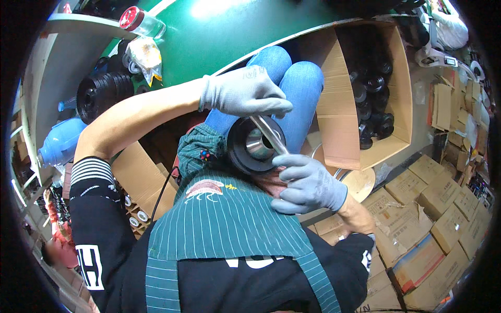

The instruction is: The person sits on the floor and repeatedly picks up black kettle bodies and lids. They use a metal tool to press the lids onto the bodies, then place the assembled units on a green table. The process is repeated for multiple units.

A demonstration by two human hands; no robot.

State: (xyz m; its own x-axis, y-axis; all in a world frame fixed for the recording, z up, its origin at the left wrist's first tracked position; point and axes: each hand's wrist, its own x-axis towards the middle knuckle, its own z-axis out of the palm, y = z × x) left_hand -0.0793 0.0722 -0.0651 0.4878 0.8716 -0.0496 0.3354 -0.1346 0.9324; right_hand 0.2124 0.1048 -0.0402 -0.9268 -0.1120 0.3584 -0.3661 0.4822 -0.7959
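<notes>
Both hands wear grey gloves. My left hand [245, 94] is closed at the far end of a metal bar [271, 134], and my right hand [310, 183] is closed around its near end. The bar slants across a round black part [241, 156] with a shiny metal bore in its middle. That part rests on my lap, against the green striped apron [229, 224] and between my knees. My gloves hide both tips of the bar, and the bar covers some of the bore.
An open cardboard box [399, 99] of black round parts stands to the right. Black discs [104, 94] are stacked at the left, near a red-lidded clear jar [143, 23] and a blue bottle [62, 141]. Closed cartons [449, 219] fill the lower right. Another person [60, 245] is at the far left.
</notes>
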